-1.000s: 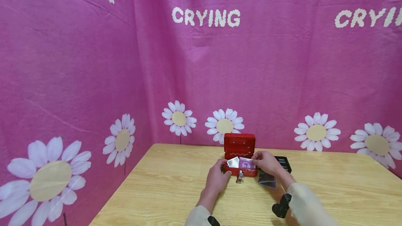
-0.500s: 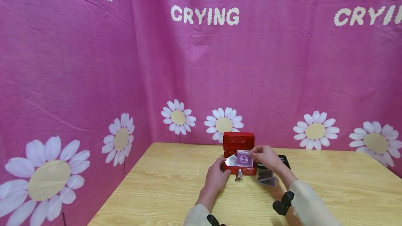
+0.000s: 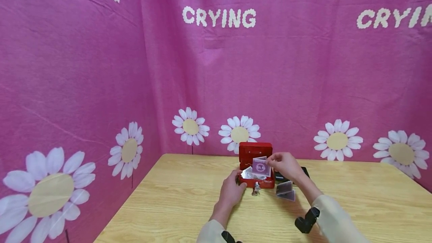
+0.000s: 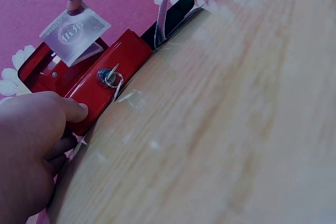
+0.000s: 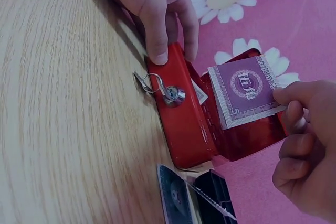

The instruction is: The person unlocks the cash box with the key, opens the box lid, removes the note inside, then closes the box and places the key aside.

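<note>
A small red cash box (image 3: 267,183) stands on the table with its lid raised at the back. My left hand (image 3: 231,191) holds the box's left end, its thumb on the front wall in the right wrist view. Above the box, my right hand (image 3: 286,166) pinches a folded purple banknote (image 5: 247,87) by one edge between thumb and fingers. Pale paper notes (image 3: 249,173) lie inside the box, partly hidden by the purple one. A key with a ring (image 4: 111,78) sits in the front lock.
Right of the box lies a black tray (image 5: 214,198) with compartments. Another folded banknote (image 3: 285,191) stands half-open on the wooden table (image 3: 182,198) in front of it. A pink cloth with daisies (image 3: 287,85) hangs behind the table.
The right hand has lifted the purple banknote up from inside the box, and more pale paper shows beneath it. My left hand has stayed on the box.
</note>
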Demonstrator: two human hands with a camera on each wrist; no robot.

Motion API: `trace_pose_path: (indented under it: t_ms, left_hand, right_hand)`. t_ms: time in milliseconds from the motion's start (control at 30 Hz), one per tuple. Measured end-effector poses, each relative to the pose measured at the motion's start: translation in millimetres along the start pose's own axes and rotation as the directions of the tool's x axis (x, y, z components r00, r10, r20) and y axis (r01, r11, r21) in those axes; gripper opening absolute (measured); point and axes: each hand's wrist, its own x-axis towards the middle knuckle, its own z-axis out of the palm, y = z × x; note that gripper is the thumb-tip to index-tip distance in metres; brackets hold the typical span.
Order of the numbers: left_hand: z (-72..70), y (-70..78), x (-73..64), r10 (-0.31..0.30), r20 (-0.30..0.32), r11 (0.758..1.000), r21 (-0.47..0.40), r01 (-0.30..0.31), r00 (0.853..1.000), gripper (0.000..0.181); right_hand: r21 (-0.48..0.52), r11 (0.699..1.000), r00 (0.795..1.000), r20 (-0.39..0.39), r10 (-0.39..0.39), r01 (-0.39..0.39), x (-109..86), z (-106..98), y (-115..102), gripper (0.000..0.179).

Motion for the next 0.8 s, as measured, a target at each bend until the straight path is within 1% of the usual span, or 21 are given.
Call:
trace_pose_path:
  t_ms: [300, 533, 800]
  left_hand:
    - [1.9, -0.9, -0.2, 0.012, -0.009, 1.000, 0.010, -0.011, 1.000, 0.042]
    - [0.5, -0.1, 0.5, 0.008, -0.009, 1.000, 0.010, -0.008, 1.000, 0.041]
    - [2.2, -0.2, 1.6, -0.006, -0.001, 1.000, 0.007, 0.006, 1.000, 0.041]
  right_hand:
    - [-0.032, 0.998, 0.998, -0.042, -0.049, 0.047, -5.7, -6.2, -1.0, 0.017]
    - [-0.012, 0.998, 0.997, -0.045, -0.062, 0.062, -10.4, -12.3, -1.3, 0.019]
    - [-0.012, 0.998, 0.998, -0.036, -0.058, 0.058, -15.4, -25.8, 1.9, 0.019]
